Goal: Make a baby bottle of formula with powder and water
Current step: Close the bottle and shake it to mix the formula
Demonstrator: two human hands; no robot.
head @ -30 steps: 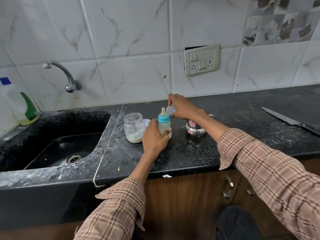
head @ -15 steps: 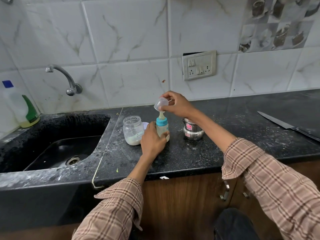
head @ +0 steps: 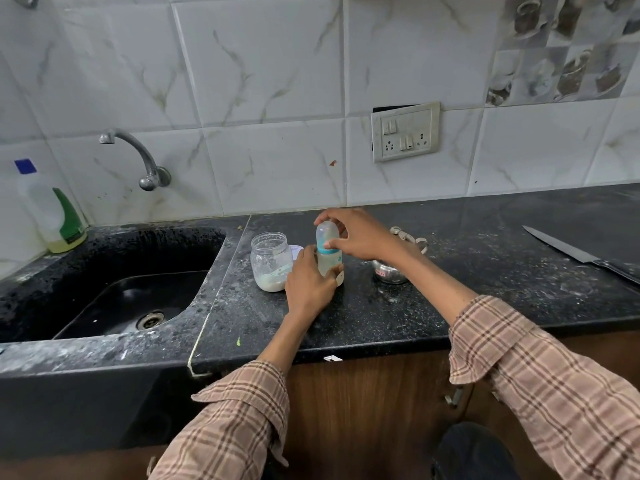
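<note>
The baby bottle (head: 329,263) stands upright on the black counter (head: 381,317), filled with pale liquid and fitted with a blue collar. My left hand (head: 308,285) grips its body from the near side. My right hand (head: 360,233) holds the clear cap (head: 326,233) with its fingertips, and the cap sits down over the teat on top of the bottle. Just left of the bottle stands an open glass jar (head: 272,261) with a little white powder at its bottom. A small steel pot (head: 389,271) sits to the right, partly hidden behind my right forearm.
A black sink (head: 114,296) lies to the left, with a wall tap (head: 138,157) above it and a dish-soap bottle (head: 52,216) in the corner. A long knife (head: 581,256) lies at the counter's right end. A white lid (head: 297,251) peeks out behind the jar.
My right hand has brought the clear cap from above the teat down onto the bottle's top. My left hand has kept its grip on the bottle.
</note>
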